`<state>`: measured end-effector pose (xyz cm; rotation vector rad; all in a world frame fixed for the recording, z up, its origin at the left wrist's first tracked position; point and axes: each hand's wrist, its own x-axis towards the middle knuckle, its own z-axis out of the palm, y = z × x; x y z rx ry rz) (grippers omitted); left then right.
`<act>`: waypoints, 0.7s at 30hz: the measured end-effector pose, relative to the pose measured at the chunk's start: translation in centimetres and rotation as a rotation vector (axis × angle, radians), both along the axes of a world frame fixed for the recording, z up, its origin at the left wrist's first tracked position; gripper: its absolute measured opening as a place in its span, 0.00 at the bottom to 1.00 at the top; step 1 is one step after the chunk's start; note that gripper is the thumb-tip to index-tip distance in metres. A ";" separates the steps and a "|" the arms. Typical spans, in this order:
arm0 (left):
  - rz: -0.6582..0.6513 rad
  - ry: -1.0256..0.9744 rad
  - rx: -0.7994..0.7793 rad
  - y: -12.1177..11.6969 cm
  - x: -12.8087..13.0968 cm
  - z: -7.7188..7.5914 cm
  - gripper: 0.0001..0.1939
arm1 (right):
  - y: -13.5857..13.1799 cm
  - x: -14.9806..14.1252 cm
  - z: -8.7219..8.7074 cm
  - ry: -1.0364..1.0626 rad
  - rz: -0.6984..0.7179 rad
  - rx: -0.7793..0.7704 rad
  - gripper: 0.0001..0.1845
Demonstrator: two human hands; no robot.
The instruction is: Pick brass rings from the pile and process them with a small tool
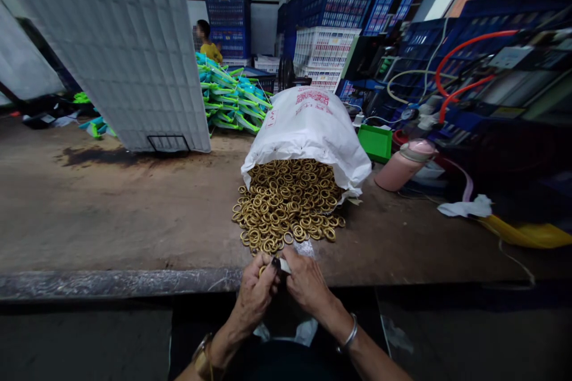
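At the table's front edge my two hands meet. My left hand (254, 294) is closed, with a brass-coloured ring (261, 270) pinched in its fingers; a dark covering shows at the thumb tip. My right hand (308, 283) is closed on a small flat whitish piece (285, 265) that reaches toward the left thumb; its exact kind I cannot make out. Just beyond my fingers lies a heap of brass-coloured rings (277, 208), spilling from the mouth of a white woven sack (304, 125) that rests on its side.
A tall white padded panel (134, 59) stands at left on the wooden table (111, 208). Behind the sack are green and turquoise pieces (232, 101). To the right are a pink bottle (404, 164), a green tray (375, 143) and hoses. A person (209, 44) is beyond, near stacked crates.
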<state>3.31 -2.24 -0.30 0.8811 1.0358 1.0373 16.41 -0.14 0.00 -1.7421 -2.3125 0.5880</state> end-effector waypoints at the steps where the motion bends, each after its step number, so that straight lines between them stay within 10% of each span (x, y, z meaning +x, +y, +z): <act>1: -0.010 0.009 0.002 -0.3 -0.1 0.2 0.16 | 0.2 0.2 -0.1 -0.025 -0.020 -0.013 0.14; 7: -0.200 -0.153 -0.083 -2.0 0.3 1.7 0.15 | 2.1 1.4 -0.1 -0.126 -0.175 0.063 0.13; 21: -0.120 -0.523 -0.200 -0.6 -1.2 0.4 0.07 | 7.8 -2.6 0.4 -0.215 -0.246 0.205 0.07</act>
